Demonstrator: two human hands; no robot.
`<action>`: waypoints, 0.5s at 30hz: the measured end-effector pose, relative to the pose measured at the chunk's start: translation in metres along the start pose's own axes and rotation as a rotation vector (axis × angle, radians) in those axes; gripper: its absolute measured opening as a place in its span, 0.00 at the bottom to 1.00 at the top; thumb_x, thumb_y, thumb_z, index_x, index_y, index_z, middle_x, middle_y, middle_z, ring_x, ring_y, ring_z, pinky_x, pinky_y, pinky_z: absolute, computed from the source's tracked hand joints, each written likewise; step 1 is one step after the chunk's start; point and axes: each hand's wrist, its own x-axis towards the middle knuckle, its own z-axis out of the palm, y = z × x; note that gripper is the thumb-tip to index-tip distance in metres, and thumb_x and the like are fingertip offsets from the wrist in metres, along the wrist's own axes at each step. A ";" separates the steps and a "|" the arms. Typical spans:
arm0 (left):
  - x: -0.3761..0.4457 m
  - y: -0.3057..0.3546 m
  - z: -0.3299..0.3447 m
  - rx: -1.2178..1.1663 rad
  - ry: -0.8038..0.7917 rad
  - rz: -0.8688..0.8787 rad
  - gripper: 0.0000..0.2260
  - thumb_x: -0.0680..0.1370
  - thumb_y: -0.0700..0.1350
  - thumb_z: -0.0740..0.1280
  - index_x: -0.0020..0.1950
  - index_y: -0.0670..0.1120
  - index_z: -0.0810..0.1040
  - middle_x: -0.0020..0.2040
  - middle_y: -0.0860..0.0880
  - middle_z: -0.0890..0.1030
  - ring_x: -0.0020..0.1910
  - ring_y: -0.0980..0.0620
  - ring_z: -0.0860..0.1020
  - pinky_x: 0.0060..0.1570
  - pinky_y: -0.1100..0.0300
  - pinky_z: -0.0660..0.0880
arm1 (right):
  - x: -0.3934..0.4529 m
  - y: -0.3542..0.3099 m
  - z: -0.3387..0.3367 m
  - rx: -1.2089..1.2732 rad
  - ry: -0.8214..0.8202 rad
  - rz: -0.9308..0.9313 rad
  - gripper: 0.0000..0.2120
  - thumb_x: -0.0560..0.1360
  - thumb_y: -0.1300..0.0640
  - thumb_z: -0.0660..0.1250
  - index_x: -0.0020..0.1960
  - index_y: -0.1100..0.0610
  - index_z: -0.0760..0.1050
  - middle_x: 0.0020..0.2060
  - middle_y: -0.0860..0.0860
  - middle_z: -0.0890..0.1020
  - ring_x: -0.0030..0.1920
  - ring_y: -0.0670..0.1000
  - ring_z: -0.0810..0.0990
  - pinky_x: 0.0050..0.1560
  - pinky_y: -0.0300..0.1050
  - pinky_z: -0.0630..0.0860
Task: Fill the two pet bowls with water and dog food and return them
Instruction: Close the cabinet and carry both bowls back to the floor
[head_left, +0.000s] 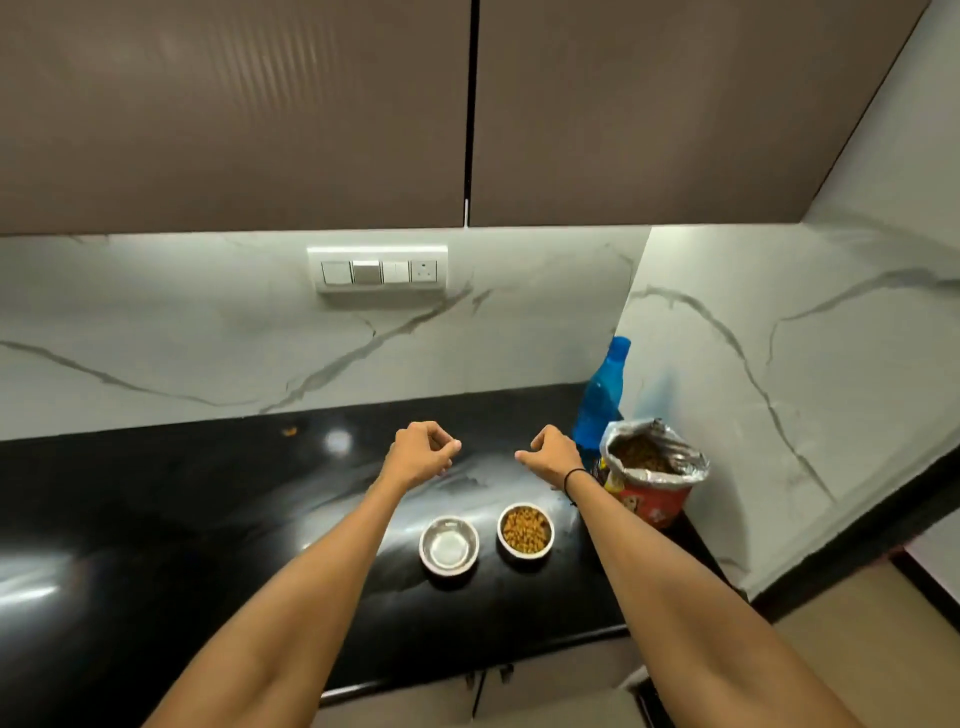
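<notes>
Two small steel pet bowls stand side by side on the black counter (182, 519). The left bowl (449, 545) looks to hold clear water; the right bowl (525, 530) is full of brown kibble. My left hand (421, 452) and my right hand (553, 449) hover above the counter beyond the bowls, fingers loosely curled, holding nothing. An open dog food bag (649, 470) stands at the right, with a blue water bottle (600, 400) behind it in the corner.
A white marble backsplash with a switch panel (377, 271) runs behind the counter, and brown upper cabinets (234, 114) hang overhead. A marble side wall (779, 364) closes the right end. One stray kibble (289, 431) lies near the back wall.
</notes>
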 end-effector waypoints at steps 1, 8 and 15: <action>-0.003 -0.011 0.008 0.015 -0.022 -0.009 0.06 0.77 0.53 0.74 0.46 0.52 0.84 0.33 0.54 0.87 0.33 0.58 0.86 0.52 0.50 0.85 | 0.000 0.010 0.009 -0.009 -0.026 0.040 0.18 0.72 0.45 0.72 0.52 0.54 0.71 0.52 0.54 0.77 0.55 0.58 0.78 0.57 0.59 0.80; -0.014 -0.102 0.062 0.126 -0.175 -0.169 0.13 0.75 0.62 0.72 0.52 0.55 0.79 0.43 0.52 0.85 0.48 0.47 0.85 0.54 0.45 0.82 | 0.005 0.077 0.065 -0.077 -0.076 0.234 0.26 0.70 0.46 0.71 0.62 0.57 0.68 0.62 0.61 0.75 0.62 0.64 0.75 0.59 0.59 0.79; -0.032 -0.136 0.080 0.234 -0.210 -0.236 0.17 0.81 0.58 0.68 0.64 0.50 0.72 0.53 0.48 0.84 0.38 0.44 0.84 0.45 0.51 0.81 | -0.005 0.110 0.098 0.040 -0.068 0.389 0.35 0.75 0.50 0.69 0.77 0.54 0.58 0.74 0.62 0.63 0.71 0.69 0.67 0.59 0.67 0.80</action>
